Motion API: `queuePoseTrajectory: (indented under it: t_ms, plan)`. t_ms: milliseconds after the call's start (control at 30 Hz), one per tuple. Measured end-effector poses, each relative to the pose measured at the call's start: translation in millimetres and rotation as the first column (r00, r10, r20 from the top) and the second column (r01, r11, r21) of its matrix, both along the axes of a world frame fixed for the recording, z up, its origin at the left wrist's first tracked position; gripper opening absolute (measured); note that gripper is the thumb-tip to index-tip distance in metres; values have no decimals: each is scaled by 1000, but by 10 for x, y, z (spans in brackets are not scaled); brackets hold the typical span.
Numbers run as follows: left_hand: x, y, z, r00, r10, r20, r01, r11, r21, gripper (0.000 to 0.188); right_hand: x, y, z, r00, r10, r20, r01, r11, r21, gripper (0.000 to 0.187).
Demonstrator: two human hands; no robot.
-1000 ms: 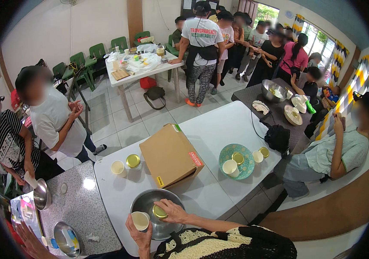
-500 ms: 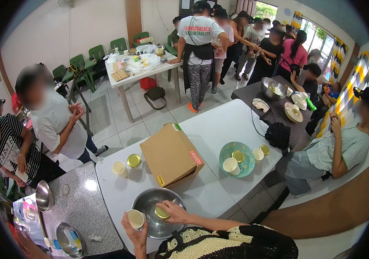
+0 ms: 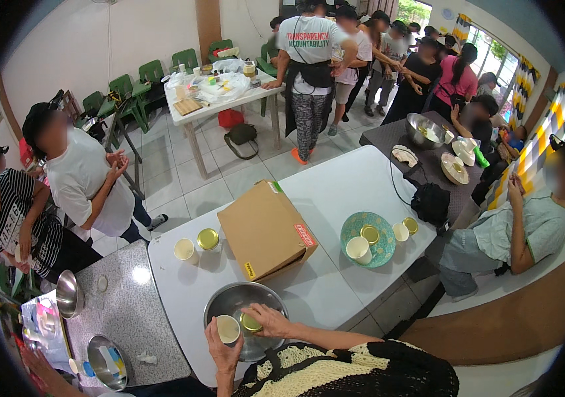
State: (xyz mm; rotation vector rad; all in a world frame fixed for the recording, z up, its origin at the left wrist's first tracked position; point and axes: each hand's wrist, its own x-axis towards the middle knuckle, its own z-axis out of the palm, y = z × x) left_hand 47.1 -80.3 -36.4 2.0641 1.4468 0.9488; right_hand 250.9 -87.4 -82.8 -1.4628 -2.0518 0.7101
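Observation:
A steel mixing bowl sits at the near edge of the white table. My left hand is wrapped round a pale paper cup, held over the bowl's left part with its mouth turned up. Close beside the cup, my right hand grips a small jar with a gold lid from above, over the bowl. The jar's body is mostly hidden by the lid and my fingers. Whether the jar rests on the bowl's bottom, I cannot tell.
Just beyond the bowl is a cardboard box. Left of it stand another paper cup and a gold-lidded jar. A teal patterned plate holds a cup and a jar. Several people are around the room.
My left hand has brought the paper cup to the right, nearer the jar. My right hand keeps its grip on the jar. The whole view has shifted slightly.

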Motion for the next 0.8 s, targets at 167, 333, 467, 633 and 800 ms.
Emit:
queuePoseTrajectory:
  t_ms: [167,333,467,633,800]
  plan:
    - [69,55,-29,989,137,52,-136,990,-21,85,9,32,-29,999,37,-28,-37,999,-13,86]
    - [58,50,93,999,-31,-13,32,998,59,83,39,34,-112,1000,29,4,-29,999,22,90]
    - [-80,56,0,993,108,44,-110,993,32,85,-6,33,-55,997,42,60,-40,999,-36,92]
    - [-109,26,-25,999,52,-13,-51,997,58,85,7,31,-57,999,41,7,-41,999,2,95]
    - [-73,10,-60,999,0,-40,2,999,49,85,15,44,-16,999,48,3,-48,998,-33,88]
